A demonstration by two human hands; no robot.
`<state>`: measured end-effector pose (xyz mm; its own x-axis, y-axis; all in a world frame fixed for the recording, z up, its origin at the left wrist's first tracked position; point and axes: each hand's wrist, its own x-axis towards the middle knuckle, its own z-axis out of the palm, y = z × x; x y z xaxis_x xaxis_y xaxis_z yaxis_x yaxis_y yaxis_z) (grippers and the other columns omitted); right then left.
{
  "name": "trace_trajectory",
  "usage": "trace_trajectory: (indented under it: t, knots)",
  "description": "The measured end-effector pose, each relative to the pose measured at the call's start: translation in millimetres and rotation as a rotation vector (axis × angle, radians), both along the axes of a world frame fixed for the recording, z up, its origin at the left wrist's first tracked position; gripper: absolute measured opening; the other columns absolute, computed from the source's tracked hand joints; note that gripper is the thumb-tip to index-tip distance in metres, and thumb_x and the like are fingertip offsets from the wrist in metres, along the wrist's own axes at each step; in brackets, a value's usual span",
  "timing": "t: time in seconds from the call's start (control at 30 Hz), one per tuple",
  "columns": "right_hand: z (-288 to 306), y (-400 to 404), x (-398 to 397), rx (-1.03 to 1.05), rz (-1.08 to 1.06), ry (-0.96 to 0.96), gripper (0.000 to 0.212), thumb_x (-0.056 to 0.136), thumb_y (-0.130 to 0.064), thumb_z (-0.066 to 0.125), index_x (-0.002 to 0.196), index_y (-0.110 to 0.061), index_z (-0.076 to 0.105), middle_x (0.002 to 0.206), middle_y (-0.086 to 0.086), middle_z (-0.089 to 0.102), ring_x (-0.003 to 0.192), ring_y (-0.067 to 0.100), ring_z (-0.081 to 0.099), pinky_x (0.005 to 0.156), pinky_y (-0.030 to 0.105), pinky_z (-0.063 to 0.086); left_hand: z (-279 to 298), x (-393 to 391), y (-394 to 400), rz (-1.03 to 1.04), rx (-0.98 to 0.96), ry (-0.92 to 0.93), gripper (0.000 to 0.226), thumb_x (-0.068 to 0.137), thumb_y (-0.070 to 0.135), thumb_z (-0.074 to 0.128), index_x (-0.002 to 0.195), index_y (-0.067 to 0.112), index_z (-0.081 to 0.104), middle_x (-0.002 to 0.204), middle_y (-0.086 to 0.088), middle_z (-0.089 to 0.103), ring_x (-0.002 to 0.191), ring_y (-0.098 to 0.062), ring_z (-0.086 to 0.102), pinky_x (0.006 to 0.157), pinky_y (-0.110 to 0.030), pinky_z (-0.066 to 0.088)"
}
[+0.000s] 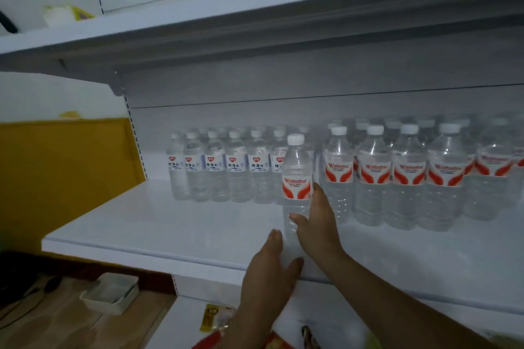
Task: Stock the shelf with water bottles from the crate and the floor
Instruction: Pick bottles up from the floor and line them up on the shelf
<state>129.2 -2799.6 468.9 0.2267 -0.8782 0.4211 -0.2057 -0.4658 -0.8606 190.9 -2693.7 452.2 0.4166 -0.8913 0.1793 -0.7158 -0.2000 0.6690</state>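
Observation:
A single water bottle (296, 178) with a white cap and a red-orange label stands upright near the front of the white shelf (158, 224). My right hand (319, 225) holds its lower part, with the thumb across the front and the fingers along its right side. My left hand (269, 269) lies flat with straight fingers at the shelf's front edge, its fingertips just left of the bottle's base. Behind, a row of smaller blue-labelled bottles (215, 170) stands at the back left. To the right stands a block of several red-orange labelled bottles (408, 176).
The shelf board above (255, 37) hangs low over the bottles. A yellow wall panel (65, 173) is to the left. On the wooden floor at lower left lies a white tray (110, 292). The lower shelf carries a yellow packet (211, 317).

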Motion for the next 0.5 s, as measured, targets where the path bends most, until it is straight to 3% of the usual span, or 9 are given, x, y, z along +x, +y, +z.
trace_trajectory:
  t: [0.23, 0.4, 0.5]
  knots:
    - [-3.8, -65.7, 44.0, 0.024, -0.171, 0.027, 0.059, 0.087, 0.002, 0.064, 0.139, -0.012, 0.039, 0.135, 0.008, 0.053, 0.128, 0.025, 0.051, 0.104, 0.034, 0.041, -12.8, 16.5, -12.2, -0.006, 0.064, -0.172, 0.073, 0.087, 0.059, 0.049, 0.147, 0.025, 0.028, 0.151, 0.009, 0.034, 0.136, -0.01, 0.035, 0.112, -0.026, 0.029]
    - [-18.3, -82.1, 51.2, 0.014, -0.287, 0.05, 0.052, 0.09, 0.003, 0.058, 0.139, -0.006, 0.041, 0.131, 0.012, 0.053, 0.123, 0.026, 0.053, 0.091, 0.02, 0.036, -10.7, 40.2, -21.0, -0.023, 0.057, -0.187, 0.071, 0.088, 0.055, 0.053, 0.147, 0.022, 0.031, 0.15, 0.006, 0.036, 0.136, -0.01, 0.034, 0.111, -0.022, 0.025]
    - [-25.0, -85.7, 54.8, -0.046, -0.316, 0.06, 0.057, 0.089, 0.003, 0.059, 0.141, -0.004, 0.037, 0.134, 0.015, 0.048, 0.124, 0.027, 0.049, 0.095, 0.021, 0.033, -12.3, 41.9, -22.6, -0.05, 0.041, -0.236, 0.064, 0.089, 0.053, 0.052, 0.143, 0.021, 0.037, 0.144, 0.006, 0.043, 0.131, -0.01, 0.039, 0.107, -0.02, 0.028]
